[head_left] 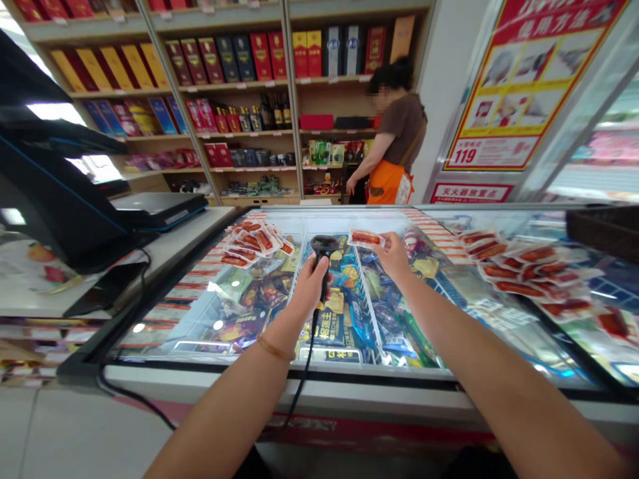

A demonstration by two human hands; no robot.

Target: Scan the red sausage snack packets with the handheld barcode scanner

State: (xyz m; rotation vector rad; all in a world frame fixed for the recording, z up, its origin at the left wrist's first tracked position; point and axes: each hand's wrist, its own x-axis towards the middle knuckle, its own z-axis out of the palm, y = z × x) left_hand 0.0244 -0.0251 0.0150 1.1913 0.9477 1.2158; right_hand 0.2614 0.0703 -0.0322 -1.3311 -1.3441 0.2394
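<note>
My left hand (310, 285) is wrapped round the handle of a black barcode scanner (324, 245), whose cord hangs down over the freezer's front edge. A clear sausage packet (365, 237) is pinched at its right end by my right hand (393, 255). Both hands are above the glass top of a chest freezer (164, 332), with the scanner head just left of the packet. On the glass to the left lies a small pile of similar sausage packets (257, 241). A larger spread of sausage packets (529, 269) covers the glass at the right.
Frozen food bags (339, 319) show under the glass. At left, a counter (30, 293) carries a scale (160, 209) and a dark terminal. A dark basket (604, 229) sits at far right. Behind the freezer, a person (399, 140) in an orange apron stands beside stocked shelves (239, 86).
</note>
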